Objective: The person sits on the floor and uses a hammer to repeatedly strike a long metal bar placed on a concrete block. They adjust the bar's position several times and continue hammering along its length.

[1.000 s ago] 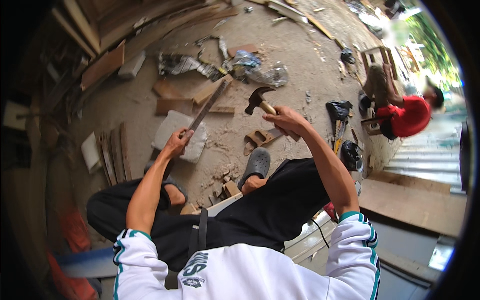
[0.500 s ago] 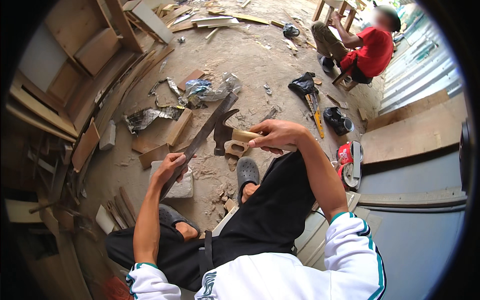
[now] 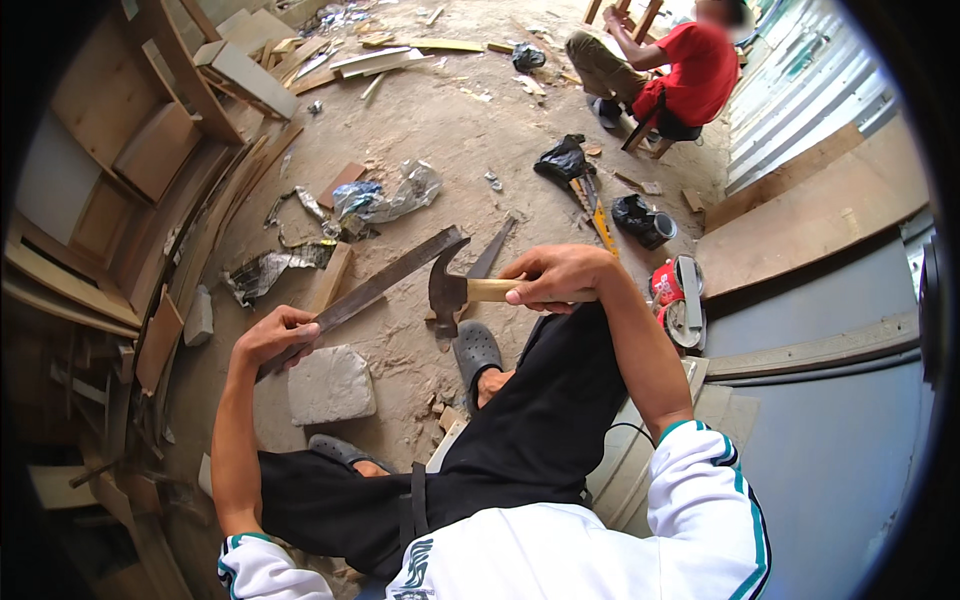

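Observation:
My left hand (image 3: 275, 335) is closed around the lower end of a long, dark, flat strip (image 3: 385, 278), which slants up to the right. Whether it is wood or metal I cannot tell. In my right hand (image 3: 560, 275) is a claw hammer (image 3: 448, 292), gripped along its pale wooden handle. Its dark head hangs close to the strip's far end; in this view they overlap, and contact cannot be made out. Behind the hammer a handsaw (image 3: 492, 247) lies on the ground, partly hidden. A whitish block (image 3: 332, 385) sits below the strip, near my left foot.
Wood offcuts (image 3: 375, 62) and crumpled plastic (image 3: 400, 195) litter the dirt floor. Wooden furniture frames (image 3: 140, 130) line the left. A person in red (image 3: 690, 75) sits at the far right. Red tins (image 3: 672, 295) and a yellow-edged tool (image 3: 597, 215) lie to my right.
My left hand has moved left, and the strip has swung from steep to a flatter slant. The hammer stays near the strip's end, its head tilted slightly. The whole view has shifted a little.

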`<action>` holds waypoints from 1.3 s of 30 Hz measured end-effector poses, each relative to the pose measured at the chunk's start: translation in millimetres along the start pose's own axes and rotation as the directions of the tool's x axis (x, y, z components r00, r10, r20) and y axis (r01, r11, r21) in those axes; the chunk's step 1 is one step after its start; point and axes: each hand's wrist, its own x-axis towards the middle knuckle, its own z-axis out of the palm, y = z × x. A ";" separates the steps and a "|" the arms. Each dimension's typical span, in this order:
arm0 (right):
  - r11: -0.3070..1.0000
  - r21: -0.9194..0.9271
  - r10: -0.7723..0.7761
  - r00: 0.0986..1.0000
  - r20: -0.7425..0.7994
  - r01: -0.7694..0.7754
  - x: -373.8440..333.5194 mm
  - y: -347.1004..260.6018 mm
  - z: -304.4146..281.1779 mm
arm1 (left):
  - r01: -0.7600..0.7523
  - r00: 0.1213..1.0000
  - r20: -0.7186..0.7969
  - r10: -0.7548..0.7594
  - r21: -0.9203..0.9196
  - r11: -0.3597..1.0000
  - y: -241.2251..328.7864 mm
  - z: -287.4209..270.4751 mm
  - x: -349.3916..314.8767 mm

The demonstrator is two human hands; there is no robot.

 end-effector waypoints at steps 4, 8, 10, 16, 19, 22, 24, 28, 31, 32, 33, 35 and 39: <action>0.990 0.125 -0.037 0.984 -0.171 0.059 1.8 4.0 5.5 | -0.070 0.997 -0.036 0.070 -0.013 0.997 -12.9 -0.9 8.7; 0.997 0.065 -0.014 0.960 -0.279 0.033 -1.7 8.1 11.1 | -0.098 0.993 -0.066 0.101 0.047 0.994 -12.0 5.4 25.3; 0.999 -0.044 -0.005 0.948 -0.318 -0.009 0.1 14.2 12.6 | -0.073 0.994 -0.076 0.076 0.040 0.997 -12.6 15.4 25.0; 0.664 -0.630 -0.149 0.753 -0.640 -0.404 38.9 27.4 37.2 | 0.031 0.995 -0.102 -0.018 0.128 0.991 -34.2 28.2 37.9; 0.543 -0.696 -0.274 0.685 -0.675 -0.470 59.8 47.0 36.6 | 0.085 0.988 -0.139 -0.068 0.121 0.989 -57.2 43.6 49.0; 0.502 -0.734 -0.359 0.662 -0.658 -0.457 74.9 56.0 30.6 | 0.082 0.985 -0.158 -0.072 0.057 0.995 -71.1 48.6 57.5; 0.483 -0.746 -0.379 0.659 -0.650 -0.458 82.7 62.1 26.5 | 0.090 0.981 -0.180 -0.076 0.074 0.993 -70.9 53.6 60.2; 0.488 -0.735 -0.348 0.667 -0.659 -0.471 101.2 68.8 20.6 | 0.159 0.960 -0.249 -0.129 0.106 0.982 -66.3 52.8 58.0; 0.508 -0.716 -0.312 0.673 -0.671 -0.479 113.6 68.8 21.6 | 0.183 0.945 -0.295 -0.144 0.110 0.977 -66.9 52.2 55.1; 0.511 -0.713 -0.309 0.672 -0.673 -0.479 116.9 65.7 21.2 | 0.183 0.941 -0.306 -0.144 0.103 0.978 -68.9 52.3 55.5; 0.518 -0.707 -0.292 0.677 -0.676 -0.482 119.7 62.7 20.8 | 0.182 0.938 -0.316 -0.143 0.097 0.979 -71.4 52.9 56.1; 0.531 -0.689 -0.252 0.685 -0.684 -0.493 122.4 57.9 20.7 | 0.167 0.931 -0.341 -0.130 0.081 0.983 -78.9 58.3 58.6; 0.535 -0.669 -0.233 0.672 -0.703 -0.515 125.0 50.5 22.0 | 0.166 0.921 -0.367 -0.131 0.066 0.984 -83.3 62.5 59.0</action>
